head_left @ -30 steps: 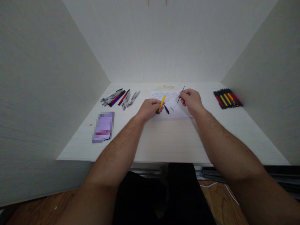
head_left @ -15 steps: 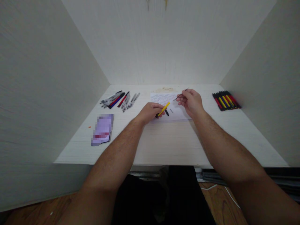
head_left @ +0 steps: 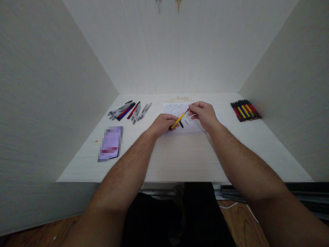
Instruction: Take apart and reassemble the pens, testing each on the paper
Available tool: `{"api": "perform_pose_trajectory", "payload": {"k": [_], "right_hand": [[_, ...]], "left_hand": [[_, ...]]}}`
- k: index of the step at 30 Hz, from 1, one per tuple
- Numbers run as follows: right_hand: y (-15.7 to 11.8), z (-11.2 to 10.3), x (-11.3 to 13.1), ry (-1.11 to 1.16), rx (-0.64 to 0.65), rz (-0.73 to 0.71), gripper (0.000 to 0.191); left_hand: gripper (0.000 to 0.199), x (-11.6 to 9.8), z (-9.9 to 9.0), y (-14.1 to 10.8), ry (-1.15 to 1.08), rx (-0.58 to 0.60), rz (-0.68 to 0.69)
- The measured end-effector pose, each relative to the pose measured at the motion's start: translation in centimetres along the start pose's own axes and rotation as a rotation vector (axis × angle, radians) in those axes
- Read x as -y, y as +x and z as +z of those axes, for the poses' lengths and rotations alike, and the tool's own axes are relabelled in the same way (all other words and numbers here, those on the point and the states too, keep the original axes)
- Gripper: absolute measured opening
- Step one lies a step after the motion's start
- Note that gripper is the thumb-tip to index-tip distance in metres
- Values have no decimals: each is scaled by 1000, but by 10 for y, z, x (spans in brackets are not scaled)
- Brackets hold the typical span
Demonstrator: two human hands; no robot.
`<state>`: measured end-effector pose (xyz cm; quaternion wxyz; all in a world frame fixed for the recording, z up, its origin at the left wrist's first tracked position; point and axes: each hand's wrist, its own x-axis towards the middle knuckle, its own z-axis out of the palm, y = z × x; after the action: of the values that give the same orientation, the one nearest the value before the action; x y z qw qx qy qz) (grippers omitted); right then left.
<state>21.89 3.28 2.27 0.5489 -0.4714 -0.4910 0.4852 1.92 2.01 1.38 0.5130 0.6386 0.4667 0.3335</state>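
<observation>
My left hand (head_left: 165,124) is closed around a yellow pen barrel (head_left: 178,120) with a black end, tilted up to the right. Between the fingertips of my right hand (head_left: 202,112) is a thin dark refill (head_left: 186,110), its lower tip at the upper end of the yellow barrel. Both hands are over a sheet of paper (head_left: 172,107) with writing on it. On the paper, close to my left fingers, lies a black pen part (head_left: 181,125). A small grey piece (head_left: 186,122) lies just right of it.
Clear, red and blue pen parts (head_left: 125,111) lie loosely at the left. A purple phone (head_left: 111,142) is nearer the front left. Several red, yellow and blue pens (head_left: 246,110) form a row at the right, near the side wall (head_left: 288,82).
My right hand has moved left and slightly down, bringing the refill from apart to the upper end of the yellow barrel. My left hand still holds the barrel.
</observation>
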Motion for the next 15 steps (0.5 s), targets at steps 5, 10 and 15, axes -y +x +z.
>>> {"api": "perform_pose_trajectory", "payload": {"k": [5,10,15], "right_hand": [[-1,-2,-2,36,62,35,22],[1,-3,-5,40,41,26,18],[2,-1,-8,5,19,-23,17]], "left_hand": [[23,-4,2,-3,-10,-19,-5],[21,-1,2,-1,-32,-4,-10],[15,0,3,-1,53,-9,2]]}}
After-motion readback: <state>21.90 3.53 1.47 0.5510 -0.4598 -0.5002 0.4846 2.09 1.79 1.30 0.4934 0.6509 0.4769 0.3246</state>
